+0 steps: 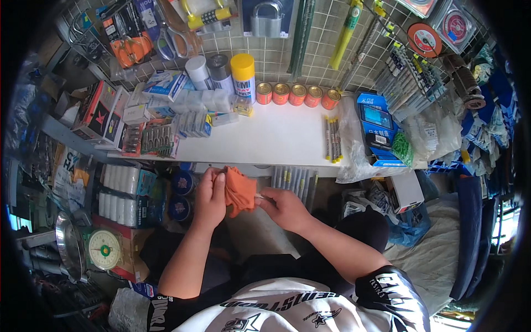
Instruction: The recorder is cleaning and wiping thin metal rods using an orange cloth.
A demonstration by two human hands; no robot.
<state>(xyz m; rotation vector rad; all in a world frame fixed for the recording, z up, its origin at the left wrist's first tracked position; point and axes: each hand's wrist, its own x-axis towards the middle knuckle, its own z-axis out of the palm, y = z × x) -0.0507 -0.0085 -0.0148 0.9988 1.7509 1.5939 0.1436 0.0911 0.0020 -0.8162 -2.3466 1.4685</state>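
Observation:
An orange cloth (240, 190) hangs bunched in my left hand (210, 193), pinched between thumb and fingers in front of the shelf edge. My right hand (286, 207) is closed on a small thin object (259, 196) at the cloth's right side. Most of that object is hidden by fingers and cloth, so its kind cannot be told. Beyond both hands is a white shelf (265, 139). Several slim drill bits with yellow ends (333, 139) lie side by side on its right part.
Red cans (281, 94) and spray cans (243, 79) line the shelf's back. Boxes and blister packs (159, 139) crowd its left. A blue package (375, 120) lies right. Clear tubes (294, 182) sit below the shelf. A dial scale (104, 250) stands at lower left.

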